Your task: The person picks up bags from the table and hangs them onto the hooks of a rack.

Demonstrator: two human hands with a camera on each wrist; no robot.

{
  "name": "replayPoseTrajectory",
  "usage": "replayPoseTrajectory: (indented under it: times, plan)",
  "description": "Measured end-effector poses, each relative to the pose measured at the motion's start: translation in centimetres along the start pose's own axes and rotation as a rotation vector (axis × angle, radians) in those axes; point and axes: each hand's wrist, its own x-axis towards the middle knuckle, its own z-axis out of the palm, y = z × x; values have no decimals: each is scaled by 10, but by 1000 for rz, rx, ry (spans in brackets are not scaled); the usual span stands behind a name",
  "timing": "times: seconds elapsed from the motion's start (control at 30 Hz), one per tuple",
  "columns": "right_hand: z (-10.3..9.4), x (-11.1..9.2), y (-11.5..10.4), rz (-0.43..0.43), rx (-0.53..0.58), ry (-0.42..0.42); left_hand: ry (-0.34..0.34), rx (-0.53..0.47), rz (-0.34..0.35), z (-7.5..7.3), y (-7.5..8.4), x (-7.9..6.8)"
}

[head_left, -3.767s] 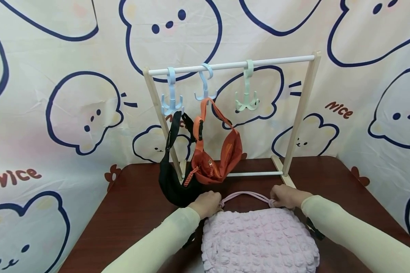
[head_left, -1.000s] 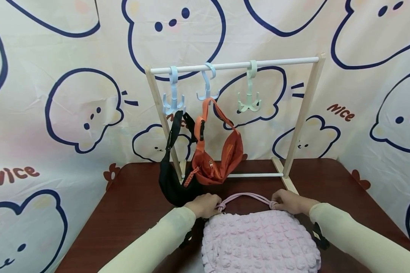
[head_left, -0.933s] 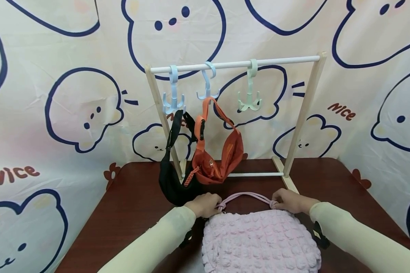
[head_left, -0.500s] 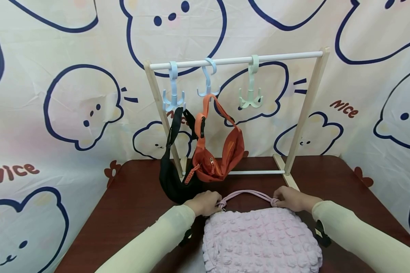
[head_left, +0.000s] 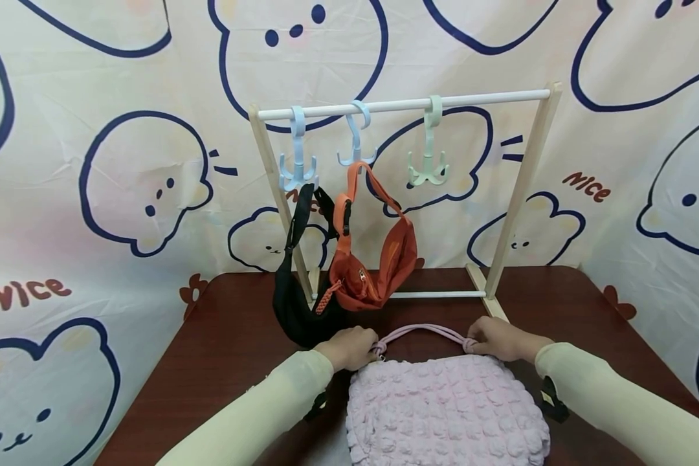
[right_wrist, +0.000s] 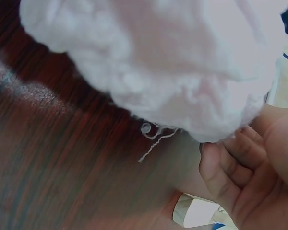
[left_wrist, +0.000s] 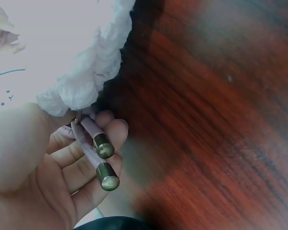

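A pale pink puffy handbag (head_left: 445, 411) is at the table's near side, its corded handle (head_left: 422, 327) arched up at the top. At the handle's left knot, my left hand (head_left: 349, 348) pinches the bag's top corner. In the left wrist view, two metal-tipped cord ends (left_wrist: 105, 177) hang across its curled fingers. My right hand (head_left: 503, 338) pinches the opposite corner by the other knot. The right wrist view has the bag's puffy fabric (right_wrist: 182, 72) above the fingers, and a loose thread (right_wrist: 156, 146) dangles from its edge.
Behind the handbag stands a wooden rack with a white rail (head_left: 495, 98). Two blue hooks (head_left: 298, 145) and a green hook (head_left: 429, 145) hang from it. A black bag (head_left: 294, 310) and an orange bag (head_left: 393, 259) hang on the blue ones. A printed cloth surrounds the brown table (head_left: 210, 362).
The head view has tilted slightly, so the rack sits a little higher and further right. My right hand appears slightly further right. Both hands keep their hold on the handbag.
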Motion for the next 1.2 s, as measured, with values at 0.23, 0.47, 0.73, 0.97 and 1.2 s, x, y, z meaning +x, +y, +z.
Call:
replayPoseTrajectory:
  times: [0.23, 0.47, 0.73, 0.97, 1.2]
  plan:
    - [-2, -3, -1, 6, -11, 4, 32, -23, 8, 1, -1, -2]
    - [-1, -4, 2, 15, -10, 9, 73, -21, 40, 3, -3, -1]
    - [0, -4, 4, 13, -10, 14, 93, -20, 66, 4, -5, -1]
    - [-1, -5, 2, 34, -31, 17, 99, -26, 60, 6, -6, -1]
    - [1, -6, 0, 46, -20, 22, 101, -38, 46, 8, -6, -1]
